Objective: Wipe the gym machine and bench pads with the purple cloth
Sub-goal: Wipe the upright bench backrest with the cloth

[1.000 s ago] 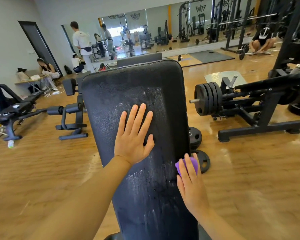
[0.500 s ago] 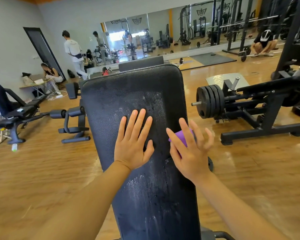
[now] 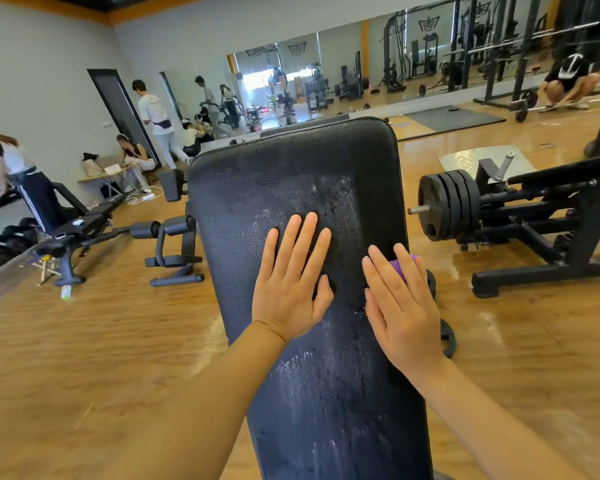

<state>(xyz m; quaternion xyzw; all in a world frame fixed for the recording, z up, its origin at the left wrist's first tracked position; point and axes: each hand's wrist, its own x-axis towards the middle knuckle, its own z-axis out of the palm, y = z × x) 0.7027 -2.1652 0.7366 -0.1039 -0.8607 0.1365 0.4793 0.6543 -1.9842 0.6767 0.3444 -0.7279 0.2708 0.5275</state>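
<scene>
Head view: right hand (image 3: pixel 400 306) presses purple cloth (image 3: pixel 399 268)

A glossy wooden floor (image 3: pixel 94 344) fills the room. Far beyond the hands, a grey wall (image 3: pixel 42 81) with an orange strip along its top carries a long mirror (image 3: pixel 361 77) that reflects racks and bright daylight. Up and to the left of the hands stands a dark doorway (image 3: pixel 118 109), with a small table (image 3: pixel 101 173) beside it where a person sits. Level with the hands on the left is a black bench (image 3: pixel 84 230) with roller pads. To the right, a black machine frame (image 3: pixel 548 223) holds stacked weight plates (image 3: pixel 447 209).
</scene>
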